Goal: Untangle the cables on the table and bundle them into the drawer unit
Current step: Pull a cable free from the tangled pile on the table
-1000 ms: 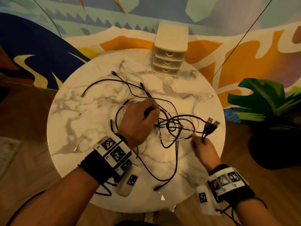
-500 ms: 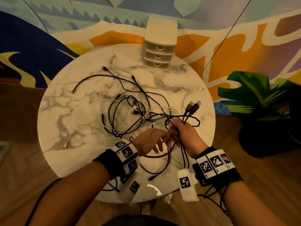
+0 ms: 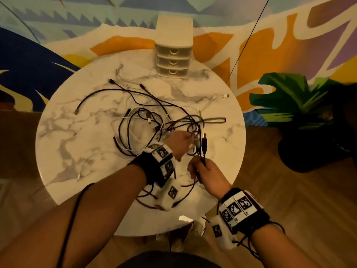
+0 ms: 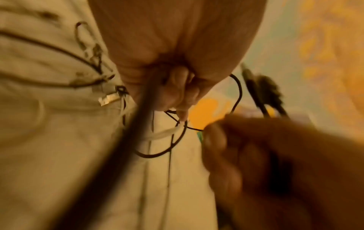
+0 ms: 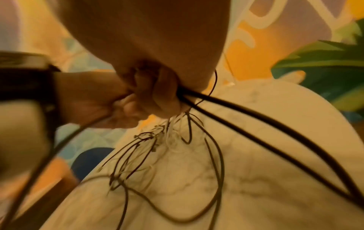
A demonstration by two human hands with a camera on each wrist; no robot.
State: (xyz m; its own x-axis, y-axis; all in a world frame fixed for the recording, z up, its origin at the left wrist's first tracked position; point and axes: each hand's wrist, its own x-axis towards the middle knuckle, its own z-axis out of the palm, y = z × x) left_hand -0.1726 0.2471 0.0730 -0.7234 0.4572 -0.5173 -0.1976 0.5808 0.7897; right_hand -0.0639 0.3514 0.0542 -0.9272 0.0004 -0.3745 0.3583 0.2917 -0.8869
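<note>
1. The right hand (image 3: 207, 174) is curled tight round a pair of black USB cables (image 3: 202, 149) whose plugs stand up just above the fist; the right wrist view shows both cords running out from between its fingers (image 5: 157, 96)
2. The left hand (image 3: 178, 145) sits just beside it, fingers bent into the knot; the left wrist view shows its fingertips (image 4: 182, 115) pinching a thin black loop where a white cable (image 4: 163, 133) crosses it
3. The tangle of cables (image 3: 154, 124) spreads from the two hands over the middle of the round marble table (image 3: 81, 136), with loose ends trailing towards the left and far edges
4. The drawer unit (image 3: 173, 45) stands at the table's far edge, well apart from the hands, all three drawers shut; nothing looks bundled yet
5. Risk, as a judgement: pulling the USB pair while the loop is still pinched could tighten the knot, or drag the whole heap towards the near edge, where some cords already hang over
6. The head view gives the layout and the drawers; only the wrist views show the actual finger grips, though both are blurred, and a small metal plug (image 4: 108, 99) shows only from the left wrist
</note>
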